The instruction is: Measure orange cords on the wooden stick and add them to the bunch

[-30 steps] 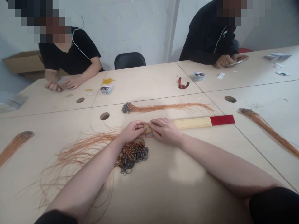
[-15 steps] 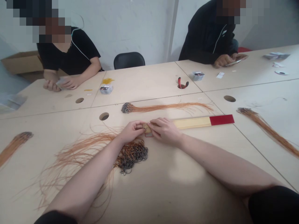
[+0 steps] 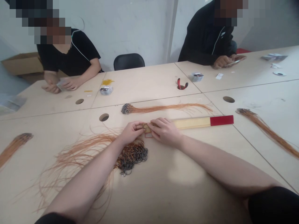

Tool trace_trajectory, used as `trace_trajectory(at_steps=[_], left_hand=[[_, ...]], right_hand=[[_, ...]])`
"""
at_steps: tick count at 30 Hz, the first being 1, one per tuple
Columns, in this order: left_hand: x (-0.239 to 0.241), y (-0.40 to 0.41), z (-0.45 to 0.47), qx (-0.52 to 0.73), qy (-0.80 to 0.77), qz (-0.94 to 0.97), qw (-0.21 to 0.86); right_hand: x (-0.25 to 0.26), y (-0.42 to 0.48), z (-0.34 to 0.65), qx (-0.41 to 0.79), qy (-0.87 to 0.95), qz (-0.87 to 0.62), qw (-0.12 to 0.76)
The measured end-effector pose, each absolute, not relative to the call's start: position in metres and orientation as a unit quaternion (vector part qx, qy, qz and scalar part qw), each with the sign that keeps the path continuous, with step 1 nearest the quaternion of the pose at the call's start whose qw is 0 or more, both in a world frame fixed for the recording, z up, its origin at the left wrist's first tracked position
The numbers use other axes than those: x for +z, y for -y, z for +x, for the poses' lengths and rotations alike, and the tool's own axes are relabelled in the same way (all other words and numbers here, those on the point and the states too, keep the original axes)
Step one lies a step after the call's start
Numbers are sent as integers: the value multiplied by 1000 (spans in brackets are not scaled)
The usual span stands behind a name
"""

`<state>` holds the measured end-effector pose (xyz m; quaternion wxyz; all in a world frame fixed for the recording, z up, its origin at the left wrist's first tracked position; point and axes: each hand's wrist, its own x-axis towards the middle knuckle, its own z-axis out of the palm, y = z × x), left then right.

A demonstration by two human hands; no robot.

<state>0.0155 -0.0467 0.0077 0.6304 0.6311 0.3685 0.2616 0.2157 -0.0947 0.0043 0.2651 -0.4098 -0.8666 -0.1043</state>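
Observation:
My left hand (image 3: 132,131) and my right hand (image 3: 164,130) meet at the left end of a long wooden stick (image 3: 190,122) with a red right end (image 3: 221,120). Both hands pinch a small ring-like piece (image 3: 146,127) held against that end of the stick; its detail is too small to make out. Just below my left wrist lies a loose heap of orange strands with dark metal hooks (image 3: 130,155), fanning out to the left.
Neat bundles of the same orange strands lie behind the stick (image 3: 163,107), at the far left (image 3: 14,145) and at the right (image 3: 268,130). Red-handled pliers (image 3: 182,84) sit by a table hole. Two other people sit across the table, each handling small things.
Both hands have stayed at the stick's left end, with only slight finger movement on the small piece. The view has shifted a little.

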Motion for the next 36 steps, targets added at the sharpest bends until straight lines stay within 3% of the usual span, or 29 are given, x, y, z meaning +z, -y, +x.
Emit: trace_trajectory(at_steps=[22, 26, 36], left_hand=[[6, 49, 10, 330, -400, 761, 390], [4, 48, 10, 325, -406, 755, 400], [11, 51, 14, 306, -387, 682, 541]], right_hand=[[13, 119, 197, -206, 844, -460, 183], [12, 118, 197, -200, 844, -463, 182], [5, 104, 211, -167, 852, -463, 179]])
